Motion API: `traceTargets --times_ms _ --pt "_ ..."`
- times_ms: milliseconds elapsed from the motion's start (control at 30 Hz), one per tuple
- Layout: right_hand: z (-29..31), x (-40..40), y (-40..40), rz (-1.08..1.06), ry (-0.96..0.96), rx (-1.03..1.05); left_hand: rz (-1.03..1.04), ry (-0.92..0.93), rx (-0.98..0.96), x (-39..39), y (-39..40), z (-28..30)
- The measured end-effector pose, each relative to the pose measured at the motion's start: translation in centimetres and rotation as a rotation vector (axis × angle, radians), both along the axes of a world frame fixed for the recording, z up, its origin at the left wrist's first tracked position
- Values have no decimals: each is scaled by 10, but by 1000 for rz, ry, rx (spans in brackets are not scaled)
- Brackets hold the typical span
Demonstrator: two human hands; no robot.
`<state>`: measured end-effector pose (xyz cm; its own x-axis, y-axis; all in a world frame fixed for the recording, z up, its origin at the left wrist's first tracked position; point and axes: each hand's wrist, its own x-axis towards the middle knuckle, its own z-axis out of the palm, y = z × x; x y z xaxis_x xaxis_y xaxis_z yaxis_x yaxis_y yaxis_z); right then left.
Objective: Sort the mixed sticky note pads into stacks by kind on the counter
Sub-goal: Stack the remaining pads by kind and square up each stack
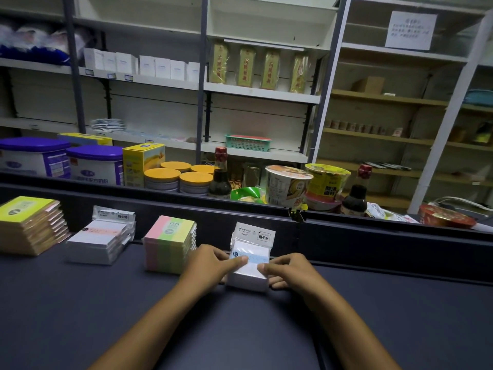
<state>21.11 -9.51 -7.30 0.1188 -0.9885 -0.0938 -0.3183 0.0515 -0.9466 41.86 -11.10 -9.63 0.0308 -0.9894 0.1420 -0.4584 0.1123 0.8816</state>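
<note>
Both hands, left hand [210, 263] and right hand [288, 268], pinch the white pad stack [249, 273]; uneven squeezing could topple it.

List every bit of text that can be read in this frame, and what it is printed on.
"2209": top pad of the pink and green stack.
"TY-6827": header card of the white pad stack held by the left hand and right hand.
Wall notice, milk powder tubs, noodle cups: too blurred to read.
</note>
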Motion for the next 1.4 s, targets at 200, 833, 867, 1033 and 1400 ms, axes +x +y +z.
traceTargets --times_ms 200,833,867,1033,1400 --pt "1 1 3 -2 65 0 66 -245 -39 -4 8 8" --pt "13 -3 14 87 531 -309 -158 -452 -73 11 0 6" --pt "13 -3 14 91 534 -315 -157 -449 -78 10 1 6" --pt "14 -1 15 84 534 -313 -150 -439 -77 9 4 8" --pt "7 4 16 68 495 -284 -159 -525 -107 7 1 8"
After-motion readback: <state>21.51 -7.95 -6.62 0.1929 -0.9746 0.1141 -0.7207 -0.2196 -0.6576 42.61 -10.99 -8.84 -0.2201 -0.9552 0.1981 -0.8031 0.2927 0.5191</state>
